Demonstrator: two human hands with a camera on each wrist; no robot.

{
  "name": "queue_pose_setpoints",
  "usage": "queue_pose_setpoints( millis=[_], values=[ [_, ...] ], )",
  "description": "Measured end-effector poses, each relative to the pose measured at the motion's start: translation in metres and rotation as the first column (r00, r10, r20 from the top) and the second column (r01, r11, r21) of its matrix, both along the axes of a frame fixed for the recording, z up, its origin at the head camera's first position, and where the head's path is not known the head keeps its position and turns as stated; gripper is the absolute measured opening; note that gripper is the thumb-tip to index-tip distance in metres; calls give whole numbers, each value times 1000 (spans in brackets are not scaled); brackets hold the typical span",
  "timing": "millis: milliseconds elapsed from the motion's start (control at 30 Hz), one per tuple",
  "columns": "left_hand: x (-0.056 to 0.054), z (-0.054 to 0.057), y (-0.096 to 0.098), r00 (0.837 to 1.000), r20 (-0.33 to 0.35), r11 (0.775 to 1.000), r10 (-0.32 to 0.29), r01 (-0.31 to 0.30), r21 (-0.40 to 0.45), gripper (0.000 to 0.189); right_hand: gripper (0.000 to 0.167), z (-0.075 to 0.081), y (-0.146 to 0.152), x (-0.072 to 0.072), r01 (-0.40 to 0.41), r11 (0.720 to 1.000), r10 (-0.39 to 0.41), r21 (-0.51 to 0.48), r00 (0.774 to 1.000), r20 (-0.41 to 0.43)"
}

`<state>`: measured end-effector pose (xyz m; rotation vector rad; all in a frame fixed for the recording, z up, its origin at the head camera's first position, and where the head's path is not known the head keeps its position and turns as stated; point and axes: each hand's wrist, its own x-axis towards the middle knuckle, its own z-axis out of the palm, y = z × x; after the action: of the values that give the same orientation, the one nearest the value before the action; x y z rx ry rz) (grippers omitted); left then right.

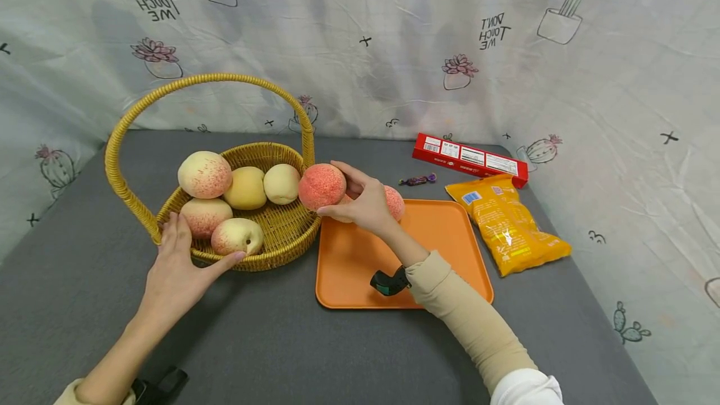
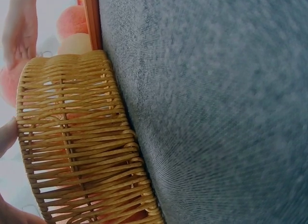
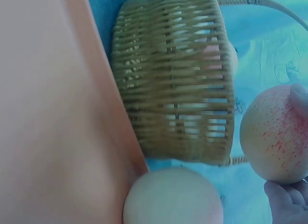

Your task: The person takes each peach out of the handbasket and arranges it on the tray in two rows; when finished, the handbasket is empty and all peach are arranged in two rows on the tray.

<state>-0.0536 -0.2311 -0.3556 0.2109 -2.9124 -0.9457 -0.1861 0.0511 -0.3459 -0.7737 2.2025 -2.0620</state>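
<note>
My right hand pinches a red-speckled peach between thumb and fingers, held just above the right rim of a yellow wicker basket. In the right wrist view this peach shows pale with red specks. My left hand rests at the basket's front-left rim, thumb and fingers spread, fingertips beside a peach. Several peaches and pale yellow fruits, among them a yellow one, lie in the basket. Behind my right hand, another peach lies at the far edge of an orange tray, partly hidden.
The basket's tall arched handle rises over the fruit. Right of the tray lies an orange snack bag. Behind it are a red box and a purple-wrapped candy. A printed cloth hangs behind the grey table.
</note>
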Motion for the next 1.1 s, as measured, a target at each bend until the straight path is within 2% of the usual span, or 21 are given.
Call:
queue_pose_setpoints(
  millis=[300,633,833,1100],
  values=[
    [-2,1,0,1000,-4,1000,-5,5,-8,119,77,-3,28,1,93,996,-93,2,995,19],
    [-2,-1,0,1000,23,1000,-9,10,-6,119,75,-2,58,-3,182,982,-181,-43,983,37],
    [0,-1,-2,1000,29,1000,0,0,-11,119,73,-2,73,-5,209,976,-205,-59,976,70],
    [-2,-1,-1,1000,31,1000,-1,2,-18,119,73,-9,94,-2,240,969,-236,-50,969,80]
  ],
)
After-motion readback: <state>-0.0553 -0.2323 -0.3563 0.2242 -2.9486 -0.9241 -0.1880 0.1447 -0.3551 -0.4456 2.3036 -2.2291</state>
